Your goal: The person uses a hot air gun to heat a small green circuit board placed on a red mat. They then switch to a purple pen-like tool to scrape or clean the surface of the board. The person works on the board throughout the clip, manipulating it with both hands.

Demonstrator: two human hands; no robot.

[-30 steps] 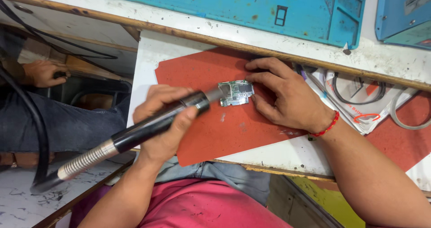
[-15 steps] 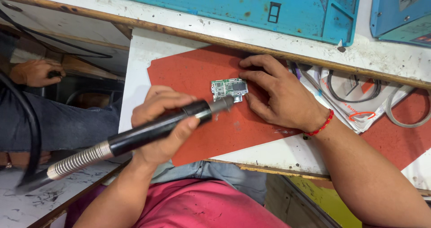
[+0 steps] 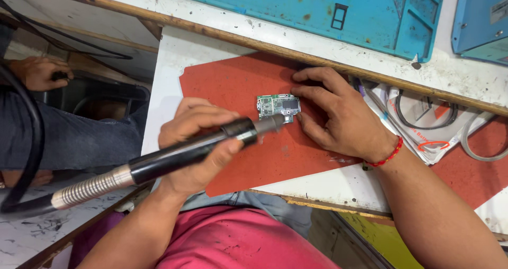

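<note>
The left hand (image 3: 198, 144) is wrapped around a long black cylindrical hot-air handpiece (image 3: 180, 152), fingers curled over the top and thumb pressed up from beneath. The handpiece lies on a slant: its ribbed silver rear end (image 3: 92, 187) is down at the lower left, where a thick black hose (image 3: 29, 142) runs on and loops up the left side, and its grey metal nozzle (image 3: 270, 124) points up and to the right. The nozzle tip is right at the lower edge of a small green rectangular circuit board (image 3: 278, 106); whether it touches cannot be told.

The circuit board lies flat on a red rubber work mat (image 3: 233, 83), near the mat's middle, with its long axis running left to right and a silver shielded patch toward its right end. The right hand (image 3: 344, 118) rests palm down on the mat just right of the board, fingers spread, with the fingertips against the board's right end and upper corner. A red bead bracelet (image 3: 386, 155) circles that wrist.

The mat sits on a white desk (image 3: 174, 57). Beyond a wooden edge strip lies a blue silicone repair mat (image 3: 296, 9). To the right are grey coiled cables on printed paper (image 3: 423, 113). At the far left, another person's hand (image 3: 37, 72) rests by a dark-trousered leg.
</note>
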